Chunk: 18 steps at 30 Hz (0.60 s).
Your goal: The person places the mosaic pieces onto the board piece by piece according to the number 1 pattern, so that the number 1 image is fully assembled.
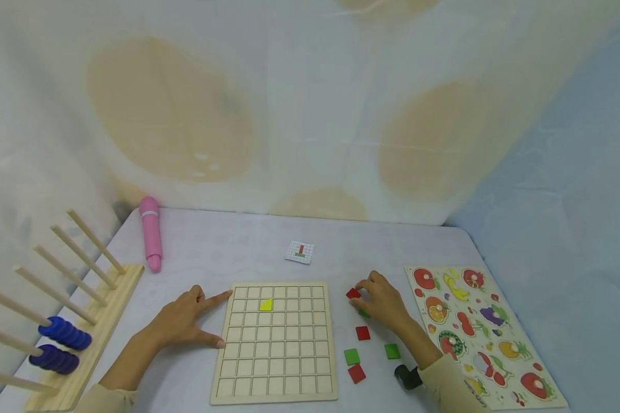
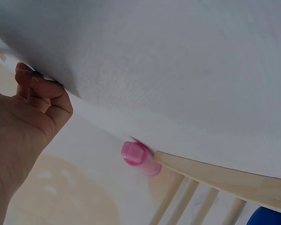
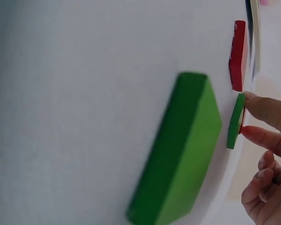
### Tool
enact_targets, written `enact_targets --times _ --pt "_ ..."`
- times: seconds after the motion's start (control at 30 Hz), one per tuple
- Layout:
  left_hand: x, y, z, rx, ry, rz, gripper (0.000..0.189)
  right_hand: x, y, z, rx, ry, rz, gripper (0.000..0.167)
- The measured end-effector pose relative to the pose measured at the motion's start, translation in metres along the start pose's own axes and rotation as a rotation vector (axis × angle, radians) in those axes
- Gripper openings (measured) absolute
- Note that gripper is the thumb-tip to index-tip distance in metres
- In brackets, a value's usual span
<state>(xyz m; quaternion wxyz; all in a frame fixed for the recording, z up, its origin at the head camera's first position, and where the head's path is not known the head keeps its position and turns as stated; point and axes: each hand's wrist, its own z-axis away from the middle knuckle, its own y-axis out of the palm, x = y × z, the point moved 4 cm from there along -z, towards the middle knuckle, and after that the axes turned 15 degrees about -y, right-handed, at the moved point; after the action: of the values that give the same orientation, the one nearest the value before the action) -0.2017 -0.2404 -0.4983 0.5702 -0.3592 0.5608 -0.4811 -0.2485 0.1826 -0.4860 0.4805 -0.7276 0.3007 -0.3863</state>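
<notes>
A square wooden grid board (image 1: pixel 268 350) lies in the middle of the table. One yellow tile (image 1: pixel 266 305) with a cut-off corner sits in a cell of its second row. My left hand (image 1: pixel 181 321) touches the board's left edge with outstretched index finger and thumb; the other fingers are bent. Right of the board, my right hand (image 1: pixel 384 304) pinches a red square tile (image 1: pixel 353 293) between thumb and index finger. A green tile (image 1: pixel 364 313) lies partly hidden beneath that hand. In the right wrist view, a green tile (image 3: pixel 235 122) partly covers the pinched one.
Red tiles (image 1: pixel 363 333) and green tiles (image 1: pixel 392 351) lie right of the board, near a black object (image 1: pixel 407 377). Behind is a small pattern card (image 1: pixel 300 252). A fruit puzzle board (image 1: pixel 488 338) lies right; a peg rack (image 1: pixel 100 315) with blue rings and a pink tube (image 1: pixel 151 232) stand left.
</notes>
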Motion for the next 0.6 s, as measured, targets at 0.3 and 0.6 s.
enact_targets --times 0.3,0.6 --pt "0.0 -0.001 0.001 0.001 0.008 -0.002 0.109 0.003 0.0 0.002 -0.023 0.019 -0.014 0.025" --pt "-0.001 -0.002 0.001 0.007 -0.001 -0.005 0.109 0.013 -0.003 0.0 -0.07 -0.04 -0.057 0.023"
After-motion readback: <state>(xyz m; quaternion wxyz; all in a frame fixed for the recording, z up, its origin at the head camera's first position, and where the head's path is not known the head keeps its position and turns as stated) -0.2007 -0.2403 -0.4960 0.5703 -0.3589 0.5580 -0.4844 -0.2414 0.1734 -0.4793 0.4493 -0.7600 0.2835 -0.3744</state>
